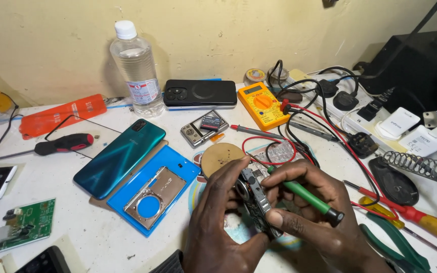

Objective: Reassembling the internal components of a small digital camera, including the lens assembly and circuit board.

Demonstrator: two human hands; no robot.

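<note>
From my remote seat I saw the left hand (217,217) curled around a small dark phone frame (257,201), its fingers pressed together along the far edge and the thumb tucked under the near end. The frame was held tilted, just above the white bench (67,202), near the front edge. The right hand (313,212) pinched a green-handled screwdriver (307,197) between thumb and forefinger, its tip resting on the frame's upper part. A round tan disc (219,155) lay just behind the left knuckles. To the left sat a teal phone (120,156) overlapping a blue case (153,194) that carried a metal plate. Further back stood a clear plastic bottle (136,68), a black phone (200,93) and a yellow multimeter (262,104) with red and black leads trailing toward the hands. Green-handled pliers (393,247) lay beside the right wrist
</note>
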